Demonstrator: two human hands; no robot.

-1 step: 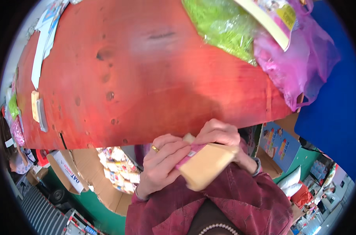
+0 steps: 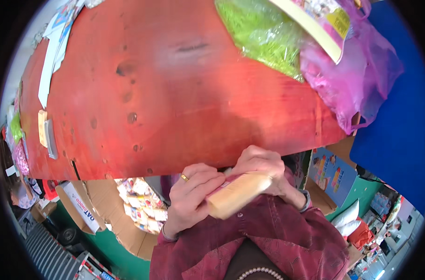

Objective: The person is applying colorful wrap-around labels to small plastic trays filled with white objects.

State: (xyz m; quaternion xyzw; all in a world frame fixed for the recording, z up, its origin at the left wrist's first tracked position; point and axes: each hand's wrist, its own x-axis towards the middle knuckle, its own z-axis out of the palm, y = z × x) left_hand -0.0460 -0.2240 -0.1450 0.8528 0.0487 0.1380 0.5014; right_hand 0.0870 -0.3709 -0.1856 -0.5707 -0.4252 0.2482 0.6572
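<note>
A cream-yellow, box-like packet (image 2: 238, 196) with a pink-purple edge is held between my two hands, in front of my chest at the table's near edge. My left hand (image 2: 193, 193), with a ring on one finger, is closed on its left end. My right hand (image 2: 261, 164) has its fingers curled over the far right side. A blur softens the packet's outline, and the fingertips and its far side are mostly hidden. I cannot tell its exact kind.
A red wooden table (image 2: 175, 102) lies ahead. Bright green plastic (image 2: 264, 37) and a purple plastic bag (image 2: 352, 74) lie at its far right. Below left, an open carton (image 2: 112, 210) stands by several small printed packets (image 2: 140, 205). Wood and grey blocks (image 2: 46, 133) lie far left.
The packet has tipped in my hands, so its broad cream face now looks narrower. Both hands keep their hold and have hardly moved.
</note>
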